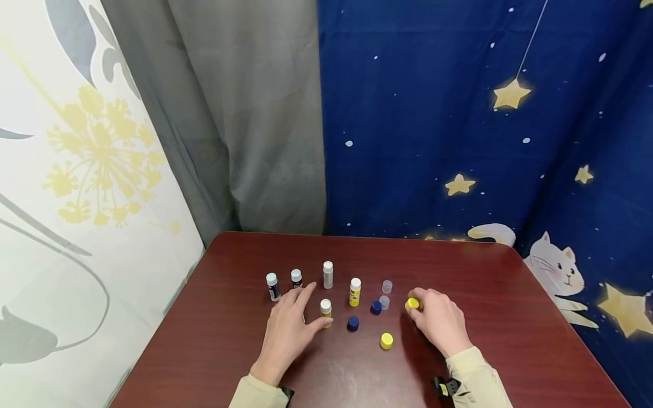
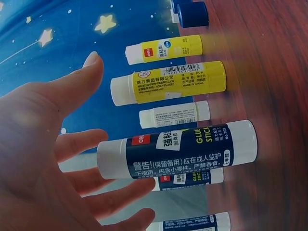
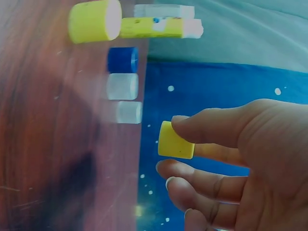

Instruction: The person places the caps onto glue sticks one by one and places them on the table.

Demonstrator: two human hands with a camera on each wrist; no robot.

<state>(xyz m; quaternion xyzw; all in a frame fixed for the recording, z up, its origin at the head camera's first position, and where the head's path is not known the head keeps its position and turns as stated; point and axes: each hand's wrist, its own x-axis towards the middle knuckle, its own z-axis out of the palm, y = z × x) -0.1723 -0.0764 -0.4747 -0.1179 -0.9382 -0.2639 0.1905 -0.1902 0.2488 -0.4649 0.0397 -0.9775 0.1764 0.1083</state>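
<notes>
Navy glue sticks (image 1: 273, 289) stand on the surface (image 1: 214, 351), left of the farther yellow glue stick (image 1: 354, 297). Near-left of that landmark, the left hand (image 1: 288, 330) reaches forward, fingers spread apart, thumb close by the nearer yellow glue stick (image 1: 326, 312). Right of the landmark sit a blue cap (image 1: 376, 307), clear caps (image 1: 387, 287) and, nearer the person, a loose yellow cap (image 1: 386, 341). Well right of it, the right hand (image 1: 442, 318) angles inward, thumb and forefinger pinching another yellow cap (image 1: 411, 304).
</notes>
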